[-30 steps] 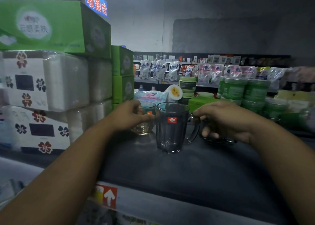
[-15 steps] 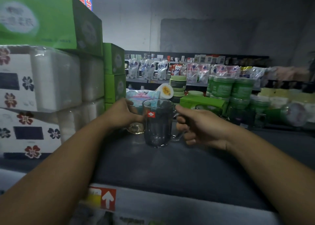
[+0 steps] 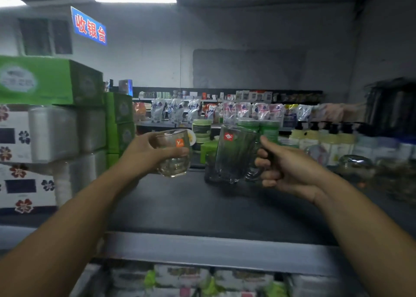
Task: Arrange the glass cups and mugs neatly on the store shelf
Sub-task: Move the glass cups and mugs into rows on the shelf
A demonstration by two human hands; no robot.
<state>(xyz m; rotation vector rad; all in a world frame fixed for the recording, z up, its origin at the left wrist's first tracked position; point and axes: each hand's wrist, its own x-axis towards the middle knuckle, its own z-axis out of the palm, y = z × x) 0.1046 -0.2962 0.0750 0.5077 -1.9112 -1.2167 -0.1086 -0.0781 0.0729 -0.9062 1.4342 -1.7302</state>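
My left hand (image 3: 144,152) grips a small clear glass cup (image 3: 174,154) with an orange sticker and holds it lifted just above the dark shelf top (image 3: 202,209). My right hand (image 3: 286,168) is curled round the handle of a taller dark glass mug (image 3: 234,154) with a red sticker. The mug is tilted slightly and raised near the shelf's back; whether its base touches the shelf I cannot tell. More glassware (image 3: 355,163) sits blurred at the far right of the shelf.
Stacked tissue packs (image 3: 51,134) and green boxes (image 3: 49,82) wall off the left. Green tubs (image 3: 202,130) and pump bottles (image 3: 333,139) stand behind the shelf. A grey shelf lip (image 3: 213,249) runs along the front, with packaged goods below.
Both hands have lifted their glasses off the shelf. The cup and the mug stood close together before; now they are apart, the mug further right.
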